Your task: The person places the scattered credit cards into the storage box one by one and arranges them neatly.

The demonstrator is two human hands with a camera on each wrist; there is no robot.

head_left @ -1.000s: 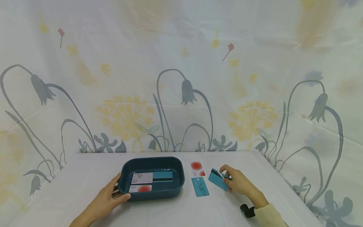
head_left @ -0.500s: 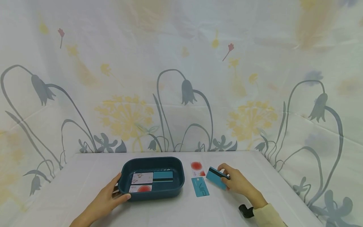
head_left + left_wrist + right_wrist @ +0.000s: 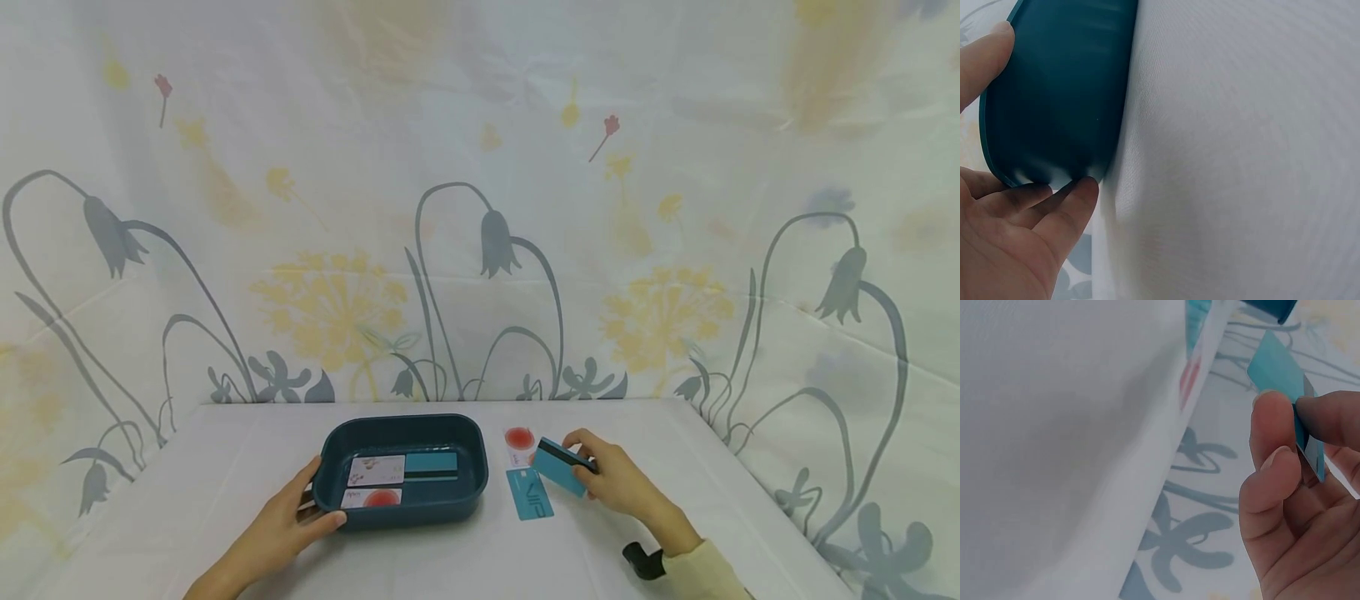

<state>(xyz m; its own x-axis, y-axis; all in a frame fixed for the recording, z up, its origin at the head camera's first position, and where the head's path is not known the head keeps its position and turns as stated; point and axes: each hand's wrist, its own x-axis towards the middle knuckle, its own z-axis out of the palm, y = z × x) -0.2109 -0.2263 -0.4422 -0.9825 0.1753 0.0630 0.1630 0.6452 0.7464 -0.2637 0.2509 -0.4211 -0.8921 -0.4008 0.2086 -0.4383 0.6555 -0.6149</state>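
Observation:
My left hand point(image 3: 285, 527) grips the left end of a dark teal tray point(image 3: 405, 518), thumb at its near side and fingers at its end wall; the left wrist view shows the fingertips against that wall. In the tray lie a pale floral card point(image 3: 375, 472), a teal card with a black stripe point(image 3: 431, 463) and a white card with a red circle point(image 3: 372, 499). My right hand point(image 3: 618, 485) pinches another black-striped teal card point(image 3: 557, 472), tilted above the table. A teal VIP card point(image 3: 529, 495) and a red-circle card point(image 3: 518, 442), partly covered, lie beneath its left end.
A white cloth point(image 3: 465, 567) covers the table. Behind it hangs a flower-patterned curtain point(image 3: 465, 317). A black device point(image 3: 643, 561) sits at my right wrist, beside a pale sleeve point(image 3: 705, 573).
My right hand has moved left with the striped teal card, which now overlaps the two table cards in the head view. The left hand and tray stay put.

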